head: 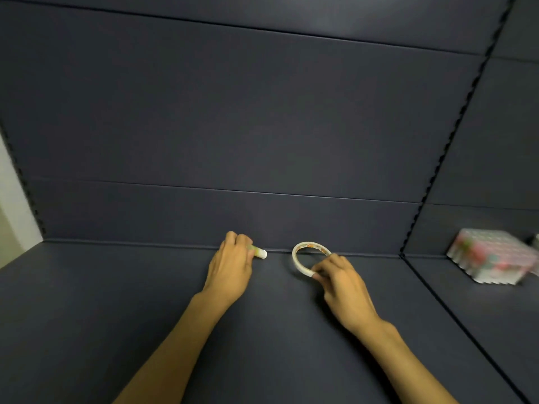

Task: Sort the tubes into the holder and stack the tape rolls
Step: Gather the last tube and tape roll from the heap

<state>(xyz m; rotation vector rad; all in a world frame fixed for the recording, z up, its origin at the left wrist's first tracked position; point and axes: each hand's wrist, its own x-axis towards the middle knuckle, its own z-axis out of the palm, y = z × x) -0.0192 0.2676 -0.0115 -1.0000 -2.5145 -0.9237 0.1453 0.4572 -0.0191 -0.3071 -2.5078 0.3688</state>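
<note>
Head view: tube (259, 253) is gripped in left hand (232, 265), tape roll (306, 258) pinched at its rim by right hand (339, 277), both near back of surface (116, 301). Both judged light, rigid; roll prob. best held by rim.

Two bare forearms come in from the lower edge. No sleeve covers them up to the frame edge. The left hand (232, 268) and right hand (342, 282) carry no glove, ring or watch.
</note>
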